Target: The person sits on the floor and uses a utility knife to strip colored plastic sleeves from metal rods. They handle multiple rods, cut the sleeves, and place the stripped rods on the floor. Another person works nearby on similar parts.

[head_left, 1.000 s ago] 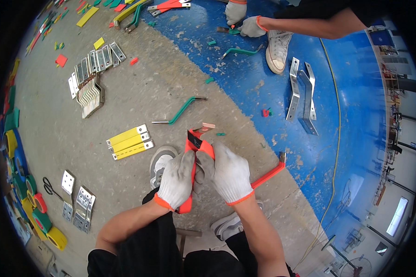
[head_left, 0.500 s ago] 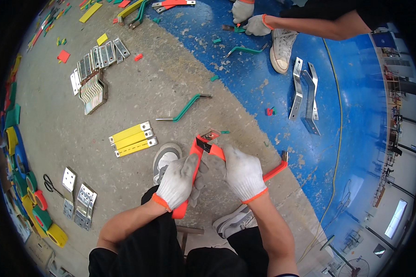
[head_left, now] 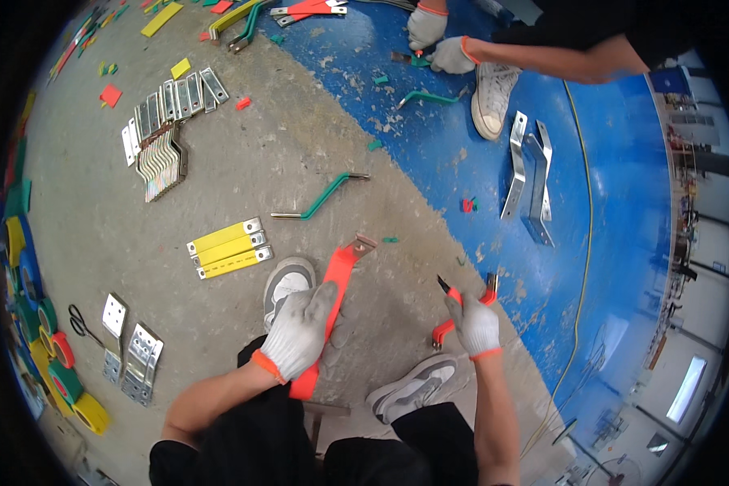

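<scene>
Drawn away to the right since half a second ago, the right hand [head_left: 475, 324] has left the red-sleeved bar [head_left: 338, 283] and grasps a red-handled knife [head_left: 455, 296], its dark blade pointing up and to the left. Fingers wrapped round that bar's middle, the left hand [head_left: 296, 328] holds it slanting above the floor [head_left: 397, 304] between the person's shoes, its bare copper-coloured end [head_left: 362, 245] uppermost. Both hands wear pale gloves with orange cuffs. Behind the right hand a second red bar [head_left: 442, 334] shows on either side; whether they touch, I cannot tell. Beyond the held bar's tip lies a bent green-sleeved bar [head_left: 324, 197], and to its left three yellow-sleeved bars [head_left: 229, 249] sit side by side. Farther out on the left are a row of bent metal bars [head_left: 160, 166], black-handled scissors [head_left: 77, 320] beside drilled metal plates [head_left: 142, 360], and coloured rolls [head_left: 65, 381]. Across on the blue floor [head_left: 429, 154], shiny bent bars [head_left: 537, 186] lie near a co-worker's gloved hands [head_left: 454, 57].
</scene>
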`<move>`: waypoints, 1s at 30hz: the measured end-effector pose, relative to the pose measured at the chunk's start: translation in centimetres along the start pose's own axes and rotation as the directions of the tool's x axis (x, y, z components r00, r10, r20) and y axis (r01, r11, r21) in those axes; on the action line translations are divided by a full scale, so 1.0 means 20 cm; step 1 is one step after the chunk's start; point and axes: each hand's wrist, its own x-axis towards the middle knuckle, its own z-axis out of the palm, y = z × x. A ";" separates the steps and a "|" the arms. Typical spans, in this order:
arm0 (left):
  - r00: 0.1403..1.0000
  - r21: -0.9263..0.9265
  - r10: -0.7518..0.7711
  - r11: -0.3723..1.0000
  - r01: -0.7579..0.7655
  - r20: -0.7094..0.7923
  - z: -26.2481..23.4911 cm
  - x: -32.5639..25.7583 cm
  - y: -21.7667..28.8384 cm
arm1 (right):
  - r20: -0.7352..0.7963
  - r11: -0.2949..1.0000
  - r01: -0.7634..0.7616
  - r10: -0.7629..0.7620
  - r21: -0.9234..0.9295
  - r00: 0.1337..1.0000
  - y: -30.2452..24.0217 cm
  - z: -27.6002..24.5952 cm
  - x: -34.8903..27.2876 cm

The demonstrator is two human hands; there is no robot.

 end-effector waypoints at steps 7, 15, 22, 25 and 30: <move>0.863 -0.131 -0.393 0.883 0.450 0.317 -0.03 0.16 0.21 | -0.338 0.826 0.303 -0.147 0.475 0.930 -0.42 -0.29 -0.09; 0.758 0.230 -0.599 0.800 0.554 0.259 0.02 0.27 0.40 | -0.330 0.712 0.304 -0.108 0.633 0.938 -0.74 -0.43 -0.14; 0.817 0.147 -0.505 0.863 0.483 0.279 0.05 0.22 0.36 | -0.476 0.730 0.404 -0.123 0.551 0.871 -0.77 -0.39 -0.14; 0.809 0.100 -0.512 0.857 0.506 0.288 0.03 0.23 0.36 | -0.529 0.739 0.458 -0.162 0.494 0.833 -0.77 -0.40 -0.13; 0.891 -0.025 -0.327 0.936 0.352 0.314 0.07 0.17 0.29 | -0.649 0.787 0.590 -0.355 0.182 0.673 -0.72 -0.39 -0.09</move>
